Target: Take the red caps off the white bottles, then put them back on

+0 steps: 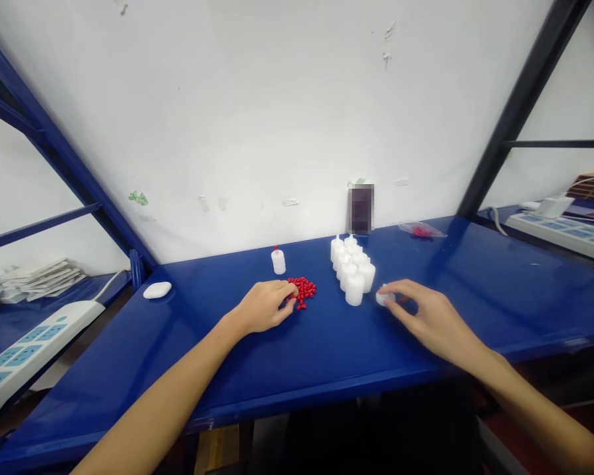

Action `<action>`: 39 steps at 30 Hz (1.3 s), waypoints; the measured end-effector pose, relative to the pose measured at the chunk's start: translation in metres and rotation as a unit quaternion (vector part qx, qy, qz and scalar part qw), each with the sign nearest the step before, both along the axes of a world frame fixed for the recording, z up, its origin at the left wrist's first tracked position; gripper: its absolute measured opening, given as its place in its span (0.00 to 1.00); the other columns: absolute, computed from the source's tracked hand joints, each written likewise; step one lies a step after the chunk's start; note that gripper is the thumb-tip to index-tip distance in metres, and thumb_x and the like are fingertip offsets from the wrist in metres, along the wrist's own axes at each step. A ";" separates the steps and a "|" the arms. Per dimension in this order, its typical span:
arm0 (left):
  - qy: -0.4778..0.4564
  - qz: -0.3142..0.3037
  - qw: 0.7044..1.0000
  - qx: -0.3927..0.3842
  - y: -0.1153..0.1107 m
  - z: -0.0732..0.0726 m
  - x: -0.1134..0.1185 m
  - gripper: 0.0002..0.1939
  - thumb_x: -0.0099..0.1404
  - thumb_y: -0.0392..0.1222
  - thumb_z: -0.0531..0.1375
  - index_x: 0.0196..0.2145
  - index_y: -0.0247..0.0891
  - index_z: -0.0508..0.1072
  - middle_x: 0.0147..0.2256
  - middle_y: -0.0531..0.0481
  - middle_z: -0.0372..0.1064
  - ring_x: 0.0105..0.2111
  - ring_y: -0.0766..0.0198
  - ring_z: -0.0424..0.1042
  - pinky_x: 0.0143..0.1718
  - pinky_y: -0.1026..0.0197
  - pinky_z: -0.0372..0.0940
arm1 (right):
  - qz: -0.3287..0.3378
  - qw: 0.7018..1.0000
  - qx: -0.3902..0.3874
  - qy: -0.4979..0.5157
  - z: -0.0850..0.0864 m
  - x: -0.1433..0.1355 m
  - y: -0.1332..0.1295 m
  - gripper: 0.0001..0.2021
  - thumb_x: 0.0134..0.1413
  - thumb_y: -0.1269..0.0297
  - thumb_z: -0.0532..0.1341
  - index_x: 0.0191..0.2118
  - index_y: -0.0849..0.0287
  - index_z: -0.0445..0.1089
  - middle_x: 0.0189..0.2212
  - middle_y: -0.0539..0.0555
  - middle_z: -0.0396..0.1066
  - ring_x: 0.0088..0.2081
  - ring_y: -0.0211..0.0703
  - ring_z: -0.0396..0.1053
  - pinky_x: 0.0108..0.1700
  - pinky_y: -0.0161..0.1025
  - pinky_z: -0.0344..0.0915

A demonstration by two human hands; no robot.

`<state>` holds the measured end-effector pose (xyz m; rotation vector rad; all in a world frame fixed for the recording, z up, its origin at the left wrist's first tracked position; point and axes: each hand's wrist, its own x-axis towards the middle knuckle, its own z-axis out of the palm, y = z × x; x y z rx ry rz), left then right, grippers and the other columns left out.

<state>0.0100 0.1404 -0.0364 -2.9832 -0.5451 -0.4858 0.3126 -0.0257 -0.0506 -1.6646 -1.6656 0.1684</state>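
right hand (428,320): thumb and fingertips pinched on a white piece (385,297), mostly hidden, just beside the bottle cluster. left hand (267,307): fingers curled narrow at the edge of the red caps (304,290), loose in a pile on the blue table (297,369); cannot tell whether one is held. between the hands, white bottles (355,288) stand upright, close together. beyond the left hand, a lone bottle (278,262), upright, red-tipped. farther, right: clear bag (422,231), red bits inside.
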 end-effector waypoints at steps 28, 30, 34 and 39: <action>-0.357 0.086 0.930 -0.029 0.032 -0.002 0.003 0.11 0.71 0.40 0.54 0.48 0.38 0.73 0.51 0.42 0.67 0.55 0.57 0.68 0.58 0.51 0.65 | 0.150 0.970 0.188 -0.024 0.013 -0.074 -0.001 0.07 0.62 0.70 0.58 0.31 0.55 0.63 0.32 0.53 0.73 0.34 0.44 0.73 0.40 0.42 0.67; -0.383 0.049 0.922 -0.019 0.018 0.002 0.007 0.09 0.72 0.40 0.54 0.45 0.38 0.72 0.48 0.43 0.69 0.51 0.58 0.70 0.52 0.54 0.67 | 0.128 0.978 0.166 -0.021 0.017 -0.079 0.002 0.02 0.61 0.68 0.59 0.36 0.55 0.64 0.30 0.52 0.72 0.32 0.44 0.72 0.38 0.43 0.67; -0.350 -0.046 0.933 -0.071 -0.019 0.002 0.019 0.10 0.72 0.42 0.57 0.47 0.37 0.71 0.43 0.45 0.74 0.43 0.62 0.74 0.46 0.59 0.69 | 0.149 0.979 0.135 0.020 0.018 -0.088 0.010 0.20 0.60 0.68 0.60 0.57 0.53 0.59 0.51 0.59 0.71 0.38 0.43 0.74 0.39 0.42 0.72; -0.286 -0.116 0.945 -0.106 -0.045 -0.006 0.029 0.10 0.72 0.43 0.56 0.47 0.37 0.69 0.35 0.49 0.74 0.34 0.66 0.74 0.39 0.63 0.69 | 0.235 0.965 0.115 0.029 0.010 -0.096 0.015 0.19 0.62 0.70 0.60 0.57 0.51 0.61 0.45 0.54 0.73 0.43 0.44 0.73 0.48 0.43 0.72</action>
